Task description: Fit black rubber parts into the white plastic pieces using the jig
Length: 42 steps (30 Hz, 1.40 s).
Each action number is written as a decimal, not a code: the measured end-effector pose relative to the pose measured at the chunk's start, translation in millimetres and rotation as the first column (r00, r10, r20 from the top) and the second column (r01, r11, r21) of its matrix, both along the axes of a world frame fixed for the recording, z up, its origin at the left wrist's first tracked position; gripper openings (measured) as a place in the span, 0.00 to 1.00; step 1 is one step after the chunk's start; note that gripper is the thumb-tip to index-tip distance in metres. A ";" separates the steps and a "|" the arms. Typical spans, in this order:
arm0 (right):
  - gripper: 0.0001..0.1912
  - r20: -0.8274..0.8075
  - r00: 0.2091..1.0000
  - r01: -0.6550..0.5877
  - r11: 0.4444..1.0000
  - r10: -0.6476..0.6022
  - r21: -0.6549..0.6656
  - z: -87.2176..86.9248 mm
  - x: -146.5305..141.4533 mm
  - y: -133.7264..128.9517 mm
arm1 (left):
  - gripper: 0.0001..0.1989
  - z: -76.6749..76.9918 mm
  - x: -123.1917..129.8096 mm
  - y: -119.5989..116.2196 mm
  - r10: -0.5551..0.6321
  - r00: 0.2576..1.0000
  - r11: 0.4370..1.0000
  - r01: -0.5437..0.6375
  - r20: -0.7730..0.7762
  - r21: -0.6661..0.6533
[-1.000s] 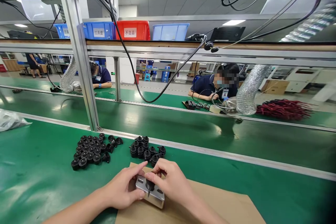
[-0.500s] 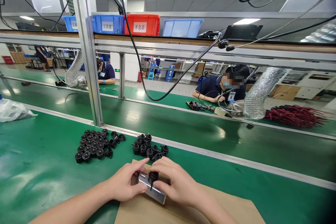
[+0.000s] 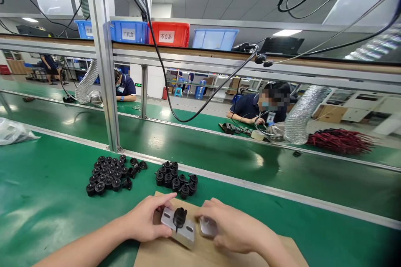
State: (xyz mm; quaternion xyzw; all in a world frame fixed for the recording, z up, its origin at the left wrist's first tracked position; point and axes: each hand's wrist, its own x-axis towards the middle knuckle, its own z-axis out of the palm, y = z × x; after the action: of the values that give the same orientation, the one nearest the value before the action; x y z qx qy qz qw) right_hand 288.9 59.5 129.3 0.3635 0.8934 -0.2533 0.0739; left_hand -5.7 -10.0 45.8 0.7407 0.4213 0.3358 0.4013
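Green worktop (image 3: 56,221), brown sheet (image 3: 163,255) upon it. Metal block (image 3: 185,238), one: over the sheet, clamped by fingers of left hand (image 3: 145,219). Black part (image 3: 179,217), one: upright in the block, apparently standing unaided. Metal piece (image 3: 208,227), one: beside the block, fingers of right hand (image 3: 233,222) closed around it.

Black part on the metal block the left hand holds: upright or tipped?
Upright: the black part stands on top of the metal block, narrower end up, left hand gripping the block.

Smooth metallic block (image 3: 183,238), matt black plastic-looking part (image 3: 179,217), brown paper-like sheet (image 3: 169,255), glossy green tabletop (image 3: 56,217).
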 end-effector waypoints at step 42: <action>0.10 -0.197 0.976 0.180 0.868 -0.098 0.463 -42.8 -61.5 -40.9 | 0.60 -35.9 21.3 -3.2 0.031 0.999 0.976 -0.037 0.031 0.216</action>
State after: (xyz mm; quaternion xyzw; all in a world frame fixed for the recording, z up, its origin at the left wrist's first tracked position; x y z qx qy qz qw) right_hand 227.4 18.5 86.5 0.4115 0.9026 -0.0590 -0.1118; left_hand 15.6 -13.1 9.9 0.7680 0.3893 0.3965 0.3184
